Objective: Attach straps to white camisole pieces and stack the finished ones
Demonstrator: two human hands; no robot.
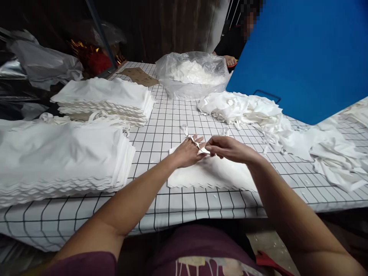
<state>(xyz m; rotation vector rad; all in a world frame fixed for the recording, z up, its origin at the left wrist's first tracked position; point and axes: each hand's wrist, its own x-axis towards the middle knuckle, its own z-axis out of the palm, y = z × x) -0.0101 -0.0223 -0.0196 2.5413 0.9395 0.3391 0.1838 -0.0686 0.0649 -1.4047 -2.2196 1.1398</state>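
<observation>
Lighting is bright and even over the desk (pixel 161 126), coming from above; the white fabric stacks (pixel 60 161) at near left are close to overexposed, with little fold detail. Shadows are soft and short, visible under both forearms and beneath the near desk edge. The far background at top left is dim, nearly black. The plastic bag (pixel 192 73) at far centre shows mild specular glare. Wide-angle distortion bends the grid lines toward the left and right edges. Focus is acceptable at centre; the near bottom edge is soft. One face at top is pixelated.
</observation>
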